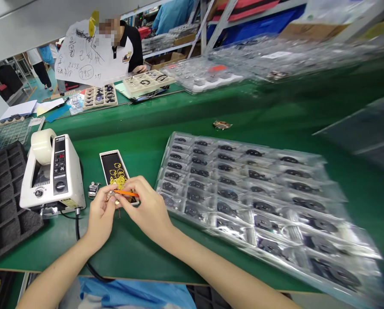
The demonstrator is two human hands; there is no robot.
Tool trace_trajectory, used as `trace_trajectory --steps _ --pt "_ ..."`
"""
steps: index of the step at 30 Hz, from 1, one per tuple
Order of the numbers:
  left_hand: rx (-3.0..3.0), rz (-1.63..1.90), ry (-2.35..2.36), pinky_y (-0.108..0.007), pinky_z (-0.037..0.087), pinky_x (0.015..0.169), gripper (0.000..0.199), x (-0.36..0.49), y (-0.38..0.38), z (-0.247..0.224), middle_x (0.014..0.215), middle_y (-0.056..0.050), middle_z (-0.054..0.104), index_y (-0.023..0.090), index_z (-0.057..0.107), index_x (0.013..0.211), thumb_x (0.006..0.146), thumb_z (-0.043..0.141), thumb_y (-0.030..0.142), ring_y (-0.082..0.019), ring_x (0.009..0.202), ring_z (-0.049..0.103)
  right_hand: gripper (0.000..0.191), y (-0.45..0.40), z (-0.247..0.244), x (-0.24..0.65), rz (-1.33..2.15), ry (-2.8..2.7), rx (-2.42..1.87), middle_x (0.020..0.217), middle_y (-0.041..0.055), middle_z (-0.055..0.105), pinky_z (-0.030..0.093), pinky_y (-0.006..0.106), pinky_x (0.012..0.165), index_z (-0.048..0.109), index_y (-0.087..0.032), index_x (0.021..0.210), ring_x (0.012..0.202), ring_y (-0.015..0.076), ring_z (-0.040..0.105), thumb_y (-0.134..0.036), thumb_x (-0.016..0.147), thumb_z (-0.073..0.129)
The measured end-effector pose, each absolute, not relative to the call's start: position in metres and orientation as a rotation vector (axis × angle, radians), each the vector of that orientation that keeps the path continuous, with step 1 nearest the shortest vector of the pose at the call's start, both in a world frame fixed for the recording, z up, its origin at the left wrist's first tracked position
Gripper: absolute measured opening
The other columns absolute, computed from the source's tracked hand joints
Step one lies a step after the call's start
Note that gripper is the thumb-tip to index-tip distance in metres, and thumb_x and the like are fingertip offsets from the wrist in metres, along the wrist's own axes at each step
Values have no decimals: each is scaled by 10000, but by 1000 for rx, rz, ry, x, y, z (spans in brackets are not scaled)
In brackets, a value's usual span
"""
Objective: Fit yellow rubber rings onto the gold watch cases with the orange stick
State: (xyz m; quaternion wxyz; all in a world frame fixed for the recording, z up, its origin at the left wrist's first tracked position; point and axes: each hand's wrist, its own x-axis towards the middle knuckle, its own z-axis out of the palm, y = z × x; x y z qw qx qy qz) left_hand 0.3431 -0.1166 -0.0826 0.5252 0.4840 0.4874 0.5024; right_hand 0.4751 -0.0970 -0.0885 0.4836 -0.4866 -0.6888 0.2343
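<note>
Both hands meet over the near end of a small white-rimmed box (pixel 103 153) with yellow rings (pixel 116 171) inside. Between its fingertips, my left hand (pixel 101 213) pinches a small metallic part (pixel 112 195), partly covered by fingers. My right hand (pixel 149 210) is closed around a thin orange tool (pixel 127 193), whose tip reaches the small part. A small metal counter (pixel 94 189) sits just left of the box.
A white tape dispenser (pixel 60 171) stands left, its black cable (pixel 78 231) running to the front edge. Black foam tray (pixel 5 206) lies far left. Large clear tray (pixel 211 184) of dark parts fills the right. A metallic piece (pixel 222 125) lies behind it; a person (pixel 132 47) sits opposite.
</note>
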Motion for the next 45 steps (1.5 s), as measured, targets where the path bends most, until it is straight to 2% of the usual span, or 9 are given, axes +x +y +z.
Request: trace_trajectory --steps 7,12,16,20,24,29,36,42,45 --pt "1178 1219 1130 -310 563 755 241 341 -116 -84 959 -50 640 208 537 979 851 601 401 -183 877 648 78 -93 -86 476 711 -1840 -1096 872 45 591 476 279 630 551 -219 824 761 174 599 -204 883 501" --pt "1548 1060 1237 -311 526 730 134 327 -109 -78 845 -49 679 189 633 875 875 543 287 -181 752 638 95 -85 -82 482 686 -1954 -1045 819 30 614 445 270 617 543 -213 798 720 165 589 -184 877 499" --pt "1874 1219 1372 -279 452 646 127 325 -104 -41 727 -33 667 202 703 727 786 596 168 -180 701 585 68 -75 -40 491 506 -2069 -908 803 13 621 433 258 587 538 -219 806 680 149 588 -171 854 536" --pt "1741 1544 1378 -235 411 535 68 336 -105 14 617 10 612 196 639 673 727 619 160 -133 572 528 100 -81 24 499 193 -1843 -718 901 47 611 472 271 583 552 -237 957 772 174 606 -223 866 590" --pt "1419 1673 1199 -207 448 498 129 345 -104 44 627 8 662 193 552 710 726 672 234 -122 529 591 199 -94 49 497 -200 -1510 -631 871 56 594 493 312 594 602 -279 947 758 193 605 -110 841 607" --pt "1352 1590 1004 -178 472 458 216 345 -92 44 585 13 652 165 632 917 785 671 333 -109 488 604 221 -83 33 485 -507 -1626 -584 893 82 662 464 289 491 627 -266 971 596 148 570 -91 839 599" --pt "1285 1537 1023 -190 533 512 234 345 -98 35 631 3 676 175 581 844 788 703 367 -118 525 638 156 -60 25 474 -479 -1685 -509 834 103 729 535 276 555 602 -187 968 673 172 678 -81 865 553" --pt "1329 1574 1082 -215 571 610 295 345 -102 23 690 -16 701 180 637 1082 840 655 346 -141 631 677 144 -56 22 474 -449 -1702 -419 820 120 738 567 270 596 585 -138 966 723 181 708 -42 865 550" --pt "1403 1583 1112 -235 591 650 294 344 -103 21 790 -56 735 169 688 1091 845 648 324 -164 684 700 153 -58 23 475 -395 -1732 -422 829 113 734 582 270 636 573 -145 979 755 175 708 -41 877 527"
